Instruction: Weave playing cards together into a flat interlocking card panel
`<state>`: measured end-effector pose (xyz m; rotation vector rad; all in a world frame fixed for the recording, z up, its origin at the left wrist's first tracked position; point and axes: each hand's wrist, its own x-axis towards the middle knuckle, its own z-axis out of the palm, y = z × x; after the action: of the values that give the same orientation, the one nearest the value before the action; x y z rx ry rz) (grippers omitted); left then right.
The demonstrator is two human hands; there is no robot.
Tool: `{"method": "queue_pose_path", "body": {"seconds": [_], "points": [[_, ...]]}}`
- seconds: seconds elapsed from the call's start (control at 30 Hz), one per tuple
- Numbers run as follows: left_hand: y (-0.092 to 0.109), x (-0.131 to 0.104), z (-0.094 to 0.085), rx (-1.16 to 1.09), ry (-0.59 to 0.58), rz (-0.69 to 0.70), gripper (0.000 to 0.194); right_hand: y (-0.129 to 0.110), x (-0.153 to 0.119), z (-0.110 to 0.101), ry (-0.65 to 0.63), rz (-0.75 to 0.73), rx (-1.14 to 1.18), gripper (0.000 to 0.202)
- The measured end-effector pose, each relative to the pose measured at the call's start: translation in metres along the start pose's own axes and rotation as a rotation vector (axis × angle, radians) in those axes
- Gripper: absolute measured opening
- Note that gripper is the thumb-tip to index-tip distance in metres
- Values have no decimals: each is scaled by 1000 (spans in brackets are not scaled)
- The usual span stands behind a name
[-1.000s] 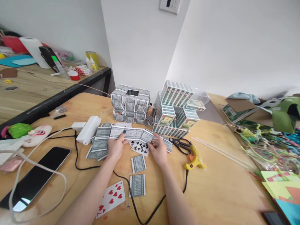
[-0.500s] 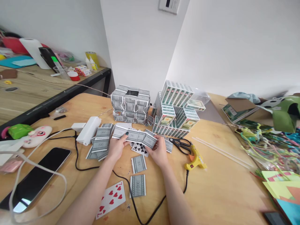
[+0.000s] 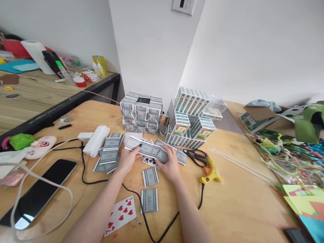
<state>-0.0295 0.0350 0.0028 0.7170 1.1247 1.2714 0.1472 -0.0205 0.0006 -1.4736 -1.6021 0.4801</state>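
Note:
My left hand point(image 3: 129, 158) pinches the left part of a strip of folded playing cards point(image 3: 145, 147), its thumb on top of the patterned backs. At the strip's right end, my right hand point(image 3: 170, 161) is closed on the same strip. Beneath it on the table lie face-up cards point(image 3: 149, 160) and another patterned strip point(image 3: 181, 156). A pile of folded cards point(image 3: 109, 156) sits left of my left hand. Nearer me are two folded cards point(image 3: 150, 177) and a seven of hearts point(image 3: 120, 216). Behind stands a hollow structure built of folded cards point(image 3: 141, 113).
Stacked card boxes point(image 3: 188, 118) stand behind my right hand. Black scissors point(image 3: 194, 156), a yellow glue gun point(image 3: 212, 171) and white sticks point(image 3: 239, 164) lie to the right. The gun's black cable point(image 3: 144, 219) loops near my forearms. A phone point(image 3: 37, 194) and white power adapter point(image 3: 96, 141) are left.
Both hands hold the card strip still, which has shifted slightly right and tilted down at its right end. My right fingers have moved over the strip's right end.

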Motion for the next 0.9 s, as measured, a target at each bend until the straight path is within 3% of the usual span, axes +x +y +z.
{"method": "queue_pose_path", "body": {"seconds": [0.33,0.53,0.9], "points": [[2,1,-2,12,-28,-20,38,0,2,-8,-42,-9,45,45],[5,-4,2,30,-126,-63,36,-2,0,-10,-126,1,51,48],[-5,-6,8,31,-153,-97,36,-5,-2,-4,-83,10,48,49]]}}
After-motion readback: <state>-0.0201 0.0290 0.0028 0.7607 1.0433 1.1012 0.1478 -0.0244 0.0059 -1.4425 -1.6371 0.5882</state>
